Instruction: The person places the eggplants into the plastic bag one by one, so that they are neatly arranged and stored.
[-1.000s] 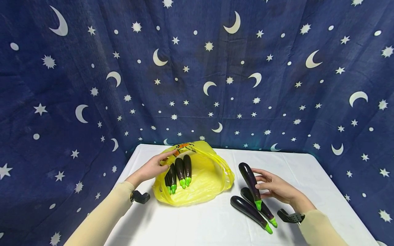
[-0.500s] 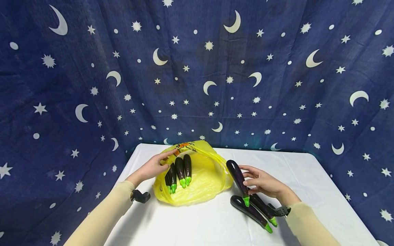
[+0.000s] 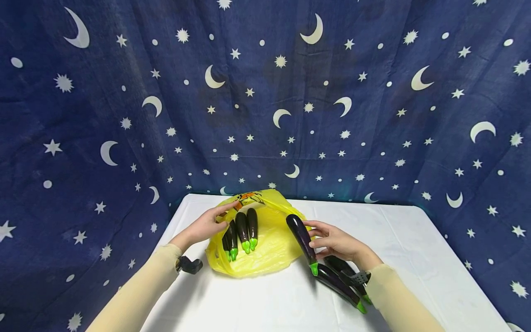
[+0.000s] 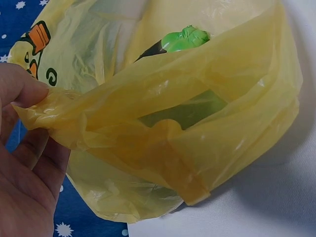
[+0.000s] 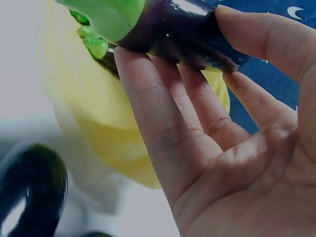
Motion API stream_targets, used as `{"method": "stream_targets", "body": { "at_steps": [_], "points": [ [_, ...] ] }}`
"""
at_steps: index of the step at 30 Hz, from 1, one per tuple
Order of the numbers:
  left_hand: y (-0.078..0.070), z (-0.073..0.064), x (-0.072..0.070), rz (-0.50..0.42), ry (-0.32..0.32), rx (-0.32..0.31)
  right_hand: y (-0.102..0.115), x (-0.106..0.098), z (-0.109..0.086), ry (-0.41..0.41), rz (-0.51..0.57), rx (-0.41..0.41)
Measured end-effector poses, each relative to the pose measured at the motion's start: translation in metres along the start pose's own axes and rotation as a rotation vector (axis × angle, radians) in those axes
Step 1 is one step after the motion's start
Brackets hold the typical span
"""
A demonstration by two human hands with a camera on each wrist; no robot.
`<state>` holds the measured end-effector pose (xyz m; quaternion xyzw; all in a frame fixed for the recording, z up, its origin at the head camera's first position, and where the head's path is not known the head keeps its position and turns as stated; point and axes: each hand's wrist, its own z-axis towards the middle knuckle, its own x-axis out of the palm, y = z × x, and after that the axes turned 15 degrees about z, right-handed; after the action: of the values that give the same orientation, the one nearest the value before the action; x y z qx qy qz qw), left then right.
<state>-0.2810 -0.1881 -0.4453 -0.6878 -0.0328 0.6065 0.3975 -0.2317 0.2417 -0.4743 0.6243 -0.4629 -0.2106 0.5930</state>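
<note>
Grasping one eggplant (image 3: pixel 302 240), the right grip (image 3: pixel 339 242) has its thumb on one side and its fingertips on the other, with the palm standing off the glossy skin. This fingertip hold presumably suits a smooth, rounded body and leaves both ends free. The piece is tilted, its green stem end lowest and toward the wearer; it appears raised from the table. In the head view it overlaps the right part of the yellow bag's rim; whether it touches the plastic cannot be told.

The left grip (image 3: pixel 206 225) pinches the rim of the yellow bag (image 3: pixel 275 251) between thumb and fingers, the film bunched at that spot. Such thin plastic would likely sag unaided, so the pinch seems to serve to keep the mouth spread.

Inside, four eggplants (image 3: pixel 242 230) lie along the left part, stem ends toward the mouth; the right part shows bare film.

Two further eggplants (image 3: pixel 338 285) lie side by side on the table (image 3: pixel 257 304), beneath and in front of the right wrist, within easy reach of that grip. One is partly hidden by the wrist camera (image 3: pixel 357 278). A blue curtain (image 3: pixel 265 106) with moons and stars stands behind.
</note>
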Motion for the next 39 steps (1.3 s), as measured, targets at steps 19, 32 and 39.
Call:
{"method": "stream_targets", "body": {
  "at_steps": [19, 32, 39],
  "points": [
    [0.000, 0.002, 0.001, -0.011, 0.003, 0.002, -0.006, 0.034, 0.037, 0.031, 0.021, 0.025],
    [0.000, 0.002, 0.000, -0.007, 0.007, -0.002, -0.017, 0.049, 0.061, 0.070, 0.048, 0.020],
    [0.001, 0.002, 0.001, -0.016, 0.004, 0.019, -0.023, 0.056, 0.076, 0.043, 0.046, 0.016]
  ]
}}
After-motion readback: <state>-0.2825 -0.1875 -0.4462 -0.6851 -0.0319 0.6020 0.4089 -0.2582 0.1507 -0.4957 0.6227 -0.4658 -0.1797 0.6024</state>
